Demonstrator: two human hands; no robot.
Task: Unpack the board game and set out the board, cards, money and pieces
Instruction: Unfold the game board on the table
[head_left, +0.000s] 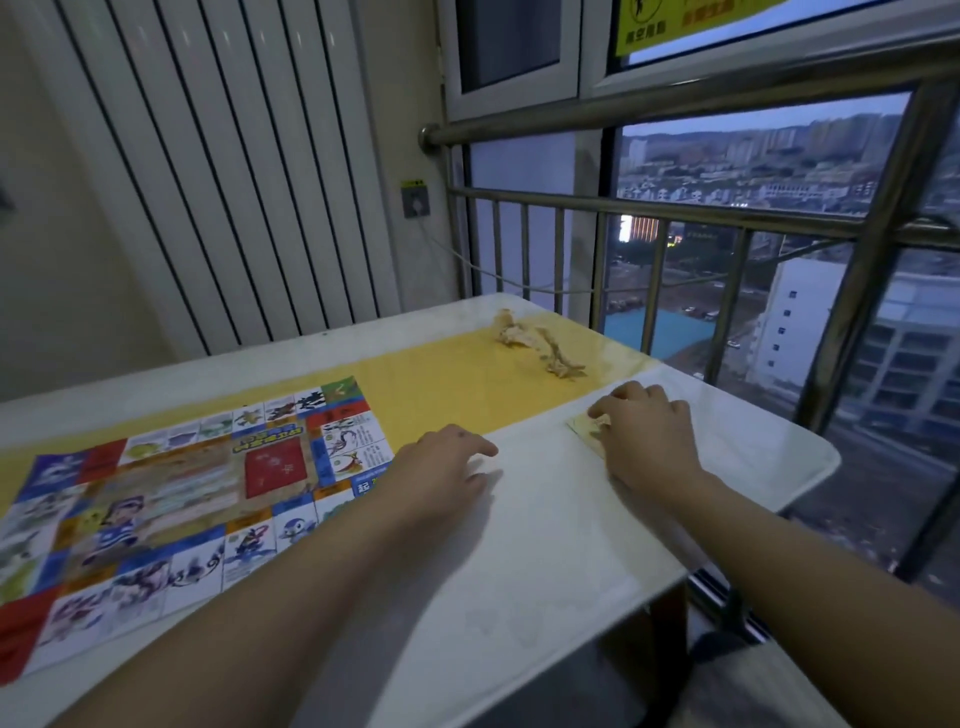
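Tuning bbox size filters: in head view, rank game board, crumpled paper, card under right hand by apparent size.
1. game board, clearly largest.
2. crumpled paper, farther from camera.
3. card, smallest showing, but right hand covers most of it, so unsure.

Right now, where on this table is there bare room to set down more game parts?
Free: the yellow strip between the board and the crumpled wrapper; the white tabletop right of the board, toward the near edge. Crowded: the left side, covered by the board, and the spot around the card by the right corner.
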